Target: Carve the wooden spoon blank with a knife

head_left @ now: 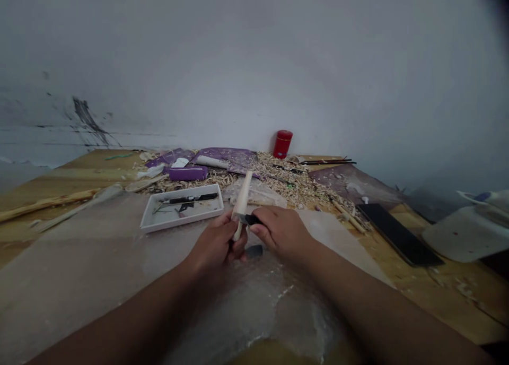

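Note:
My left hand (217, 240) is closed around the lower part of a pale, smooth wooden stick (243, 195), which points up and away from me. In my right hand (282, 229) is a carving knife (251, 219) with a black handle. Its small blade lies against the stick just above my left fingers, though the blade's tip is hard to make out. A dark, blunt-ended object (254, 251) shows just below my hands; its kind is unclear. Beneath both hands spreads a translucent plastic sheet (119, 264).
Left of my hands, a white tray (147, 222) holds several small tools. Wood shavings (294, 187) cover the back, near a red canister (282, 144) and a purple roll (188, 173). A black phone-like slab (397, 232) lies right. Long wooden strips (79, 208) lie left.

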{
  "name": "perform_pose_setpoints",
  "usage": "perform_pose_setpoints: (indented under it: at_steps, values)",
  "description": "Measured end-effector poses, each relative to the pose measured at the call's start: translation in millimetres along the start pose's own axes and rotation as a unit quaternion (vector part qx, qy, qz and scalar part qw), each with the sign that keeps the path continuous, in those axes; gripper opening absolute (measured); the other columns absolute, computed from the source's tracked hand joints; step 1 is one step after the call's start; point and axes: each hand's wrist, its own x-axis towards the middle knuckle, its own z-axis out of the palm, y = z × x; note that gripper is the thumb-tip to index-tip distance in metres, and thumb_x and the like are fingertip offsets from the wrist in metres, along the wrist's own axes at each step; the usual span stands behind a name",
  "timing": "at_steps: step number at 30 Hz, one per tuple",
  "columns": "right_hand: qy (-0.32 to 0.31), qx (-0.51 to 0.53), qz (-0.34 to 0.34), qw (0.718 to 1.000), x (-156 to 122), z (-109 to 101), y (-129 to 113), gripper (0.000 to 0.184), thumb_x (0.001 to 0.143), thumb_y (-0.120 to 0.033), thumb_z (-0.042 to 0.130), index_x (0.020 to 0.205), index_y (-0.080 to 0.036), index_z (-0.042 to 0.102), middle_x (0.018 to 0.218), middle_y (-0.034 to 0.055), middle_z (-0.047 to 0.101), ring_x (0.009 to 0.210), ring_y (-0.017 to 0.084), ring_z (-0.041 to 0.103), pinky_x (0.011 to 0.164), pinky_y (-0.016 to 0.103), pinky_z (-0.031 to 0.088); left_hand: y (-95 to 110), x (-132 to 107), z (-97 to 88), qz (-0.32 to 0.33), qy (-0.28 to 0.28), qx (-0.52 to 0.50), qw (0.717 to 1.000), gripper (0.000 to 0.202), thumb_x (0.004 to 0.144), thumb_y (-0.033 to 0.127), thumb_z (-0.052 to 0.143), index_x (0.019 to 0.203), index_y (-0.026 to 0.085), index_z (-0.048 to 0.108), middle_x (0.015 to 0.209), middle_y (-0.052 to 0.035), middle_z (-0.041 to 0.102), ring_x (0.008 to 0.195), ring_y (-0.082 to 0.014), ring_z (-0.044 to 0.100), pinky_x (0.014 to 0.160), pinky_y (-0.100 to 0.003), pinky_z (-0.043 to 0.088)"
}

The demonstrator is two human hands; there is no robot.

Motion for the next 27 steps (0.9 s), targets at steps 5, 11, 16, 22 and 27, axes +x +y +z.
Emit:
perform_pose_setpoints:
  at_steps: [5, 11, 16, 22, 27]
  values:
    - [0.008, -0.030, 0.019, 0.999, 0.0, -11.6, 1.3, 0.042, 0.088, -0.045, 0.021, 0.084, -0.016, 0.052, 0.079, 0.0058, 0.058, 0.073, 0.015, 0.051, 0.062, 0.025, 0.031, 2.7, -4.0, 3.1, -0.011, -0.035, 0.004, 0.999, 0.022, 0.083, 0.034, 0.036, 0.067, 0.019, 0.036, 0.038, 0.0108, 0.032, 0.028, -0.0024, 0.018, 0.038, -0.021, 0.037]
    - [0.032, -0.034, -0.019, 0.999, -3.6, -20.6, -0.1, 0.041, 0.087, -0.046, 0.024, 0.081, -0.016, 0.052, 0.074, 0.0043, 0.057, 0.069, 0.015, 0.050, 0.060, 0.025, 0.030, 4.8, -11.0, 8.5, -0.008, -0.040, -0.015, 0.999, 0.020, 0.082, 0.033, 0.038, 0.068, 0.019, 0.038, 0.040, 0.0099, 0.030, 0.033, -0.0036, 0.020, 0.037, -0.020, 0.037]
    - [0.034, -0.032, -0.030, 0.998, -4.0, -20.9, -1.7, 0.042, 0.087, -0.047, 0.024, 0.082, -0.016, 0.052, 0.075, 0.0043, 0.058, 0.070, 0.015, 0.051, 0.062, 0.025, 0.030, 7.0, -12.0, 8.7, -0.019, -0.039, -0.015, 0.999, 0.014, 0.082, 0.030, 0.039, 0.072, 0.019, 0.040, 0.041, 0.0101, 0.028, 0.034, -0.0035, 0.018, 0.037, -0.019, 0.036]
    - [0.039, -0.036, -0.006, 0.999, -0.5, -19.7, 5.3, 0.042, 0.087, -0.046, 0.024, 0.083, -0.017, 0.054, 0.076, 0.0037, 0.059, 0.069, 0.014, 0.052, 0.060, 0.024, 0.030, 7.7, -11.1, 8.5, -0.021, -0.044, -0.009, 0.999, 0.018, 0.082, 0.033, 0.039, 0.071, 0.020, 0.038, 0.042, 0.0096, 0.027, 0.035, -0.0039, 0.018, 0.037, -0.019, 0.036]
    - [0.050, -0.040, 0.024, 0.998, -0.6, -20.1, 9.7, 0.044, 0.087, -0.047, 0.024, 0.081, -0.017, 0.054, 0.074, 0.0040, 0.059, 0.069, 0.015, 0.052, 0.060, 0.024, 0.030, 5.0, -14.0, 12.0, -0.041, -0.045, -0.027, 0.998, 0.018, 0.083, 0.034, 0.037, 0.071, 0.020, 0.038, 0.040, 0.0102, 0.024, 0.034, -0.0037, 0.016, 0.038, -0.020, 0.037]
